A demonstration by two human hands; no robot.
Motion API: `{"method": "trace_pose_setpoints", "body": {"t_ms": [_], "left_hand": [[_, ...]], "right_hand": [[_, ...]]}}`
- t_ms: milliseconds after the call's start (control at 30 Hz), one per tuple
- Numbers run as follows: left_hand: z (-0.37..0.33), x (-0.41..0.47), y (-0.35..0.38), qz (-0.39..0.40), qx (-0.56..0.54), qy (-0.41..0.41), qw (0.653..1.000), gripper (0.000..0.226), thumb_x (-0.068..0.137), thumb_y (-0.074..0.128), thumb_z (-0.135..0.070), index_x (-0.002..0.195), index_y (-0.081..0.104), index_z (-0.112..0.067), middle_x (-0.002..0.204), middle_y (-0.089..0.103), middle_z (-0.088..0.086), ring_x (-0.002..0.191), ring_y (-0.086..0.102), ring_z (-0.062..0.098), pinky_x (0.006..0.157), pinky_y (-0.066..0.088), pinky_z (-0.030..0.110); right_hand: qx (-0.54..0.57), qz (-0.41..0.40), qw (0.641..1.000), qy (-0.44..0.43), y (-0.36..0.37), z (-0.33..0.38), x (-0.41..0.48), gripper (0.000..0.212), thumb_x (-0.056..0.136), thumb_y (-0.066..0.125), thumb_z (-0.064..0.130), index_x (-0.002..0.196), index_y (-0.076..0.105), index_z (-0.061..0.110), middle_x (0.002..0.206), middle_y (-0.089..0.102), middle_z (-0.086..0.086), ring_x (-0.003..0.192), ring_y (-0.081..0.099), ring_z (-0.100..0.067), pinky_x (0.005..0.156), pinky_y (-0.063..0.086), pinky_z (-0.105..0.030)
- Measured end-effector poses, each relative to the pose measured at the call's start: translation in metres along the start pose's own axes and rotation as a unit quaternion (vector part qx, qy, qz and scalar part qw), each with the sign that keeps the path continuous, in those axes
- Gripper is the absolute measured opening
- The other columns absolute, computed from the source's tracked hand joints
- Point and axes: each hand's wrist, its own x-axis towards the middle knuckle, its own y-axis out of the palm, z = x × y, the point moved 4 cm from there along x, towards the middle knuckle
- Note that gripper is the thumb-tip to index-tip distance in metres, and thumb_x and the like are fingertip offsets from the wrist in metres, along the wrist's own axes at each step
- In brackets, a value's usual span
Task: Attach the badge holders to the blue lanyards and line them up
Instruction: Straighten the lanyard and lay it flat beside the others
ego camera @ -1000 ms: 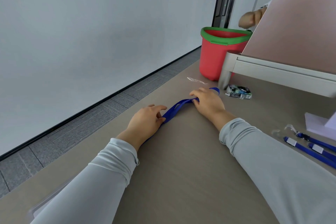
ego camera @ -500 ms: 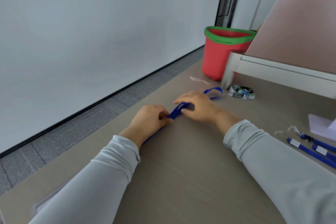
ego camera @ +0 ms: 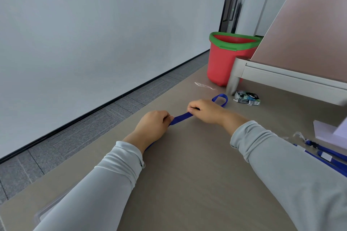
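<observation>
A blue lanyard (ego camera: pixel 181 118) lies along the brown table (ego camera: pixel 197 184), stretched between my two hands. My left hand (ego camera: pixel 153 125) pinches it at the near end, fingers closed on the strap. My right hand (ego camera: pixel 204 111) pinches it farther along, and the lanyard's loop end (ego camera: pixel 220 99) sticks out beyond that hand. Part of the strap runs hidden under my left wrist. At the right edge lie more blue lanyards (ego camera: pixel 326 155) with white tags and a clear badge holder (ego camera: pixel 298 135) beside them.
A red bucket with a green rim (ego camera: pixel 225 58) stands at the far end beside a desk divider leg (ego camera: pixel 233 78). A small printed packet (ego camera: pixel 247 98) and a clear wrapper scrap (ego camera: pixel 203 85) lie near it. A white box (ego camera: pixel 326 130) sits at right. The table's left edge drops to the floor.
My right hand slid back along the lanyard toward my left hand, baring the loop end. The strap between my hands went from a loose twisted bow to a flat, taut strip.
</observation>
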Motion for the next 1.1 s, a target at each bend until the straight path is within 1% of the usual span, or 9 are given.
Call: {"method": "trace_pose_setpoints", "body": {"t_ms": [133, 233, 333, 367, 467, 533, 633, 867, 1100], "left_hand": [[0.002, 0.000, -0.002, -0.017, -0.021, -0.018, 0.999, 0.034, 0.096, 0.040, -0.038, 0.090, 0.062, -0.012, 0.081, 0.059, 0.004, 0.079, 0.055, 0.021, 0.070, 0.043, 0.031], [0.003, 0.000, -0.002, -0.022, -0.055, -0.032, 0.998, 0.040, 0.093, 0.042, -0.047, 0.099, 0.063, -0.014, 0.085, 0.059, -0.002, 0.083, 0.057, 0.017, 0.074, 0.046, 0.030], [0.006, 0.001, -0.002, -0.023, -0.072, -0.030, 0.997, 0.042, 0.090, 0.045, -0.051, 0.089, 0.064, -0.013, 0.076, 0.060, -0.003, 0.077, 0.058, 0.016, 0.070, 0.046, 0.030], [0.006, 0.001, -0.002, -0.022, -0.072, -0.029, 0.997, 0.042, 0.089, 0.046, -0.051, 0.085, 0.064, -0.013, 0.071, 0.058, -0.005, 0.074, 0.057, 0.015, 0.067, 0.045, 0.029], [0.006, 0.000, -0.002, -0.018, -0.073, -0.025, 0.997, 0.040, 0.087, 0.050, -0.052, 0.083, 0.065, -0.015, 0.071, 0.059, -0.005, 0.073, 0.057, 0.014, 0.067, 0.045, 0.028], [0.006, -0.001, -0.002, -0.016, -0.085, -0.026, 0.996, 0.036, 0.085, 0.054, -0.050, 0.083, 0.066, -0.016, 0.076, 0.062, -0.004, 0.076, 0.059, 0.015, 0.070, 0.048, 0.030], [0.006, -0.001, -0.001, -0.013, -0.095, -0.029, 0.995, 0.031, 0.084, 0.059, -0.047, 0.081, 0.067, -0.017, 0.076, 0.062, -0.004, 0.076, 0.058, 0.014, 0.070, 0.049, 0.029], [0.009, -0.001, -0.003, -0.024, -0.102, -0.054, 0.993, 0.031, 0.086, 0.058, -0.043, 0.085, 0.068, -0.014, 0.081, 0.067, 0.000, 0.080, 0.062, 0.016, 0.073, 0.050, 0.029], [0.009, -0.002, -0.004, -0.035, -0.098, -0.066, 0.992, 0.026, 0.086, 0.058, -0.042, 0.086, 0.068, -0.018, 0.085, 0.067, -0.001, 0.080, 0.059, 0.012, 0.065, 0.045, 0.021]], "right_hand": [[0.043, -0.051, 0.997, 0.034, -0.008, -0.021, -0.005, 0.032, 0.094, 0.038, 0.023, 0.065, 0.044, 0.013, 0.059, 0.040, 0.001, 0.063, 0.038, -0.018, 0.061, 0.030, -0.032], [0.082, -0.064, 0.994, 0.017, -0.013, -0.031, -0.012, 0.022, 0.079, 0.029, 0.026, 0.065, 0.038, 0.011, 0.061, 0.033, -0.002, 0.062, 0.030, -0.017, 0.061, 0.026, -0.033], [0.059, -0.063, 0.996, 0.024, -0.012, -0.039, -0.015, 0.011, 0.075, 0.039, 0.020, 0.063, 0.037, 0.019, 0.060, 0.038, 0.003, 0.061, 0.035, -0.018, 0.057, 0.027, -0.031], [0.036, -0.071, 0.996, 0.030, -0.011, -0.042, -0.016, 0.018, 0.076, 0.044, 0.013, 0.064, 0.036, 0.024, 0.062, 0.041, 0.004, 0.063, 0.038, -0.019, 0.056, 0.028, -0.029], [-0.026, -0.094, 0.995, 0.029, -0.010, -0.051, -0.015, 0.024, 0.074, 0.049, -0.001, 0.073, 0.045, 0.023, 0.076, 0.050, 0.003, 0.075, 0.047, -0.022, 0.064, 0.037, -0.031], [-0.032, -0.123, 0.992, 0.014, -0.013, -0.054, -0.015, 0.024, 0.074, 0.050, -0.002, 0.084, 0.059, 0.017, 0.092, 0.055, -0.001, 0.086, 0.052, -0.022, 0.077, 0.044, -0.034], [-0.085, -0.189, 0.978, 0.009, -0.020, -0.054, -0.015, 0.024, 0.081, 0.055, 0.002, 0.093, 0.073, 0.013, 0.103, 0.062, -0.005, 0.098, 0.053, -0.025, 0.084, 0.042, -0.033], [-0.174, -0.199, 0.962, 0.068, -0.023, -0.062, -0.007, 0.027, 0.092, 0.049, 0.013, 0.111, 0.067, 0.011, 0.108, 0.058, -0.011, 0.107, 0.048, -0.031, 0.085, 0.045, -0.038], [-0.093, -0.234, 0.957, 0.141, -0.028, -0.068, -0.001, 0.014, 0.091, 0.051, 0.016, 0.091, 0.055, 0.002, 0.102, 0.055, -0.014, 0.101, 0.050, -0.034, 0.078, 0.039, -0.035]]}}
